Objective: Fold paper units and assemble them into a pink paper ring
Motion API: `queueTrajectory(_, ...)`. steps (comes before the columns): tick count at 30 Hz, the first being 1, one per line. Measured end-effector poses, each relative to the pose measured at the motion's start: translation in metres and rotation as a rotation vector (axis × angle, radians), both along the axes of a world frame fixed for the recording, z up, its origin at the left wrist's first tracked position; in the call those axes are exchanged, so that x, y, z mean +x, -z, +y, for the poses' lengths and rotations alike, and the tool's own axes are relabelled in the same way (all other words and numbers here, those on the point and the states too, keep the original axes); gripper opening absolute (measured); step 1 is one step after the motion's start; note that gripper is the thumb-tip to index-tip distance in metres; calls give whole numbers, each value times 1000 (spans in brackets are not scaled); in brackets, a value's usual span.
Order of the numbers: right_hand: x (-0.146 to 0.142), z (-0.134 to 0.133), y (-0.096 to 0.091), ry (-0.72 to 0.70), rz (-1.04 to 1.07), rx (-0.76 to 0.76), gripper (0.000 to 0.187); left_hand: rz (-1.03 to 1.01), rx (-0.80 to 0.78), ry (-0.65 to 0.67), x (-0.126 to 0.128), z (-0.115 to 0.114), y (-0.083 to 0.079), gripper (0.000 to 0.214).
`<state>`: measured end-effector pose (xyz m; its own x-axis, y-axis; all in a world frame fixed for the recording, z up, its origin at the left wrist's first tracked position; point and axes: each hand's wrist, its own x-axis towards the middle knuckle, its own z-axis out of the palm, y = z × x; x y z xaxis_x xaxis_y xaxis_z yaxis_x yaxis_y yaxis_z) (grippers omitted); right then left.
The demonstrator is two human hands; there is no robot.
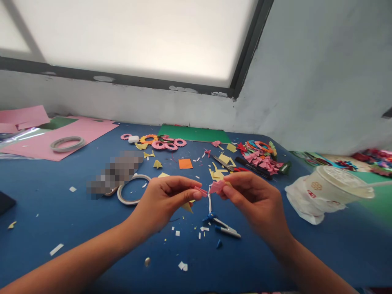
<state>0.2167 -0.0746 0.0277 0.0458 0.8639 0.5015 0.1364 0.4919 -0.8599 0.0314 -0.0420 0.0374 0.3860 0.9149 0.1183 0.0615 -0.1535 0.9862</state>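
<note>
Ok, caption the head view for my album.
Left hand and right hand each pinching folded pink paper above a blue table strewn with paper scraps.

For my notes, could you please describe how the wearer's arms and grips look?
The left grip and right grip are ungloved hands; the left forearm and right forearm show no sleeve, and no watch, bracelet or ring is visible.
</note>
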Motion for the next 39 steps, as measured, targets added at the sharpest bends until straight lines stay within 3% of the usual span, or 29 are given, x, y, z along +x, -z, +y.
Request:
queueTrajectory(4,-3,1,5,8,-94,23,10,9,27,3,1,-1,0,12)
queueTrajectory(10,-7,0,10,-108,-88,-4,15,9,31,-29,3,-5,0,12)
queueTrajectory(16,-6,-3,7,-87,-134,6,12,5,49,-64,3,-7,1,14)
queueTrajectory(25,-8,2,8,-141,0,-171,7,-44,-15,-24,4,-6,0,13)
queueTrajectory(31,-10,2,7,-120,58,-182,6,-9,4,-100,5,-8,-1,15)
queueTrajectory(39,-12,1,11,-134,69,-196,9,-27,-9,-93,5,-9,2,15)
